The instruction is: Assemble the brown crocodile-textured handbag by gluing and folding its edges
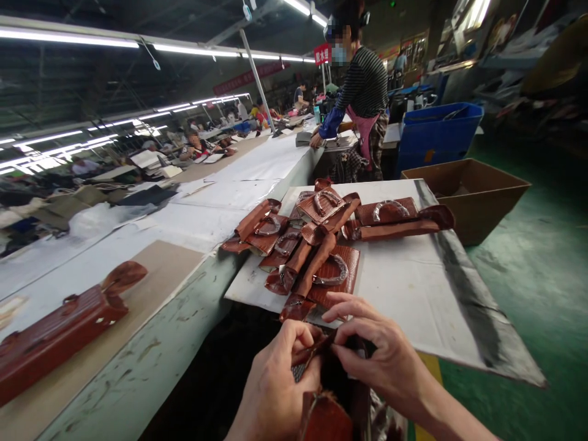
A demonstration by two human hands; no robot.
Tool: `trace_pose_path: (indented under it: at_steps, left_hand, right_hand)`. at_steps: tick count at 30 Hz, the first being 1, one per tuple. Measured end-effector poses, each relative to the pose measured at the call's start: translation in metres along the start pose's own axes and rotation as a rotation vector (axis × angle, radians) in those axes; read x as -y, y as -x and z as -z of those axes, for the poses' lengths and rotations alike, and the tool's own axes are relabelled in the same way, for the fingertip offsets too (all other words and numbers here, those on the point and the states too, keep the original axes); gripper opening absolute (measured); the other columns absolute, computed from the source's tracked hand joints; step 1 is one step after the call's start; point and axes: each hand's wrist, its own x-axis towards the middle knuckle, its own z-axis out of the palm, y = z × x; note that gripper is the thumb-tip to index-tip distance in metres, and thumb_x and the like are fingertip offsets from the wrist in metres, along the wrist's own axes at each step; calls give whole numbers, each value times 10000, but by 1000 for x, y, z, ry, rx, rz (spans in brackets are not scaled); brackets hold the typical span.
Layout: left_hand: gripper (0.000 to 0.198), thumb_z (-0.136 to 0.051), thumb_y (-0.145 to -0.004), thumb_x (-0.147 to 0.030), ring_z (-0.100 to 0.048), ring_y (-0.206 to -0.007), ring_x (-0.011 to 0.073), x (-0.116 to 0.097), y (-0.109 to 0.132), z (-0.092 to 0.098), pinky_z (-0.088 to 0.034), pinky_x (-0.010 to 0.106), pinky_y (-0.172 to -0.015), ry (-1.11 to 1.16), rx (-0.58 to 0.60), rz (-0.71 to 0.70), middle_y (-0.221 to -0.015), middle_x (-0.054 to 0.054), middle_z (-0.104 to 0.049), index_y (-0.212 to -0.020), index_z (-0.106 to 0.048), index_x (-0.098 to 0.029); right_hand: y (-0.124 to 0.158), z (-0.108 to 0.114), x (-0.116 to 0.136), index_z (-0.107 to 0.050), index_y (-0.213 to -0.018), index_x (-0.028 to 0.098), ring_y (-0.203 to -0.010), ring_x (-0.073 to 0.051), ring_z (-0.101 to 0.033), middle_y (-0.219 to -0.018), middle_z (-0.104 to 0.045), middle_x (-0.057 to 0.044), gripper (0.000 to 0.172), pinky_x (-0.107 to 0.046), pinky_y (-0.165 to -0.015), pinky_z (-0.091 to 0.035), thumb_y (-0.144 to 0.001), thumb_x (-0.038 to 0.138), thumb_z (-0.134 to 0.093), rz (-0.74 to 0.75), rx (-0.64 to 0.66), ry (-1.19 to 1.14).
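Note:
Low in the head view, my left hand (275, 383) and my right hand (374, 355) both pinch a reddish-brown leather piece (324, 416) held close to me. The fingers of both hands are closed on its upper edge. Just beyond my hands, a pile of similar brown leather flaps with silver horseshoe buckles (316, 245) lies on a white board (404, 282). Two more flaps (395, 220) lie at the far right of the pile.
A brown leather bag (59, 331) lies on the long worktable (151, 349) at left. A cardboard box (468, 190) and blue crate (436, 131) stand on the green floor at right. A person in a striped top (362, 92) works further along the table; others sit beyond.

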Motion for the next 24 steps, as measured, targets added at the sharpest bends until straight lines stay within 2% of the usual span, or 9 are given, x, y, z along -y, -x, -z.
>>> trace_pose_path:
  at_steps: [5,11,16,21,24]
  left_hand:
    - [179,-600,-823,-206,-659,-670,132,-7,-2,7,-591,251,-731,21,45,73,-778,-9,-604,-782,-428,-234]
    - [224,-590,-855,-205,-693,-834,160,-10,-4,10,-575,271,-798,71,102,135,-952,30,-662,-774,-383,-236]
    - [225,-593,-862,-223,-633,-708,142,-11,-3,10,-545,246,-719,52,133,179,-761,-21,-601,-785,-382,-239]
    - [211,-607,-848,-219,-535,-626,109,-15,-6,10,-443,179,-588,1,124,192,-687,-59,-504,-780,-407,-227]
    - [177,-597,-824,-156,-579,-690,121,-19,-8,11,-462,190,-639,101,156,227,-723,-51,-540,-813,-432,-219]
  right_hand:
    - [-4,9,-1,-631,-715,202,-1292,-252,-477,-1074,-696,-32,201,-447,-1082,-390,-721,1,-637,7,134,-48]
    - [-11,17,-1,-645,-733,200,-1345,-253,-418,-1114,-688,-40,212,-475,-1117,-351,-725,-11,-627,73,248,-83]
    - [-20,25,-1,-654,-709,194,-1389,-223,-354,-1184,-680,4,209,-453,-1165,-272,-718,-12,-688,77,383,-128]
    - [-34,33,-6,-689,-721,194,-1395,-235,-355,-1200,-678,3,160,-456,-1163,-268,-730,42,-739,91,557,-186]
    - [-42,35,-10,-688,-714,194,-1355,-233,-416,-1215,-663,3,133,-464,-1185,-208,-739,82,-755,128,631,-216]
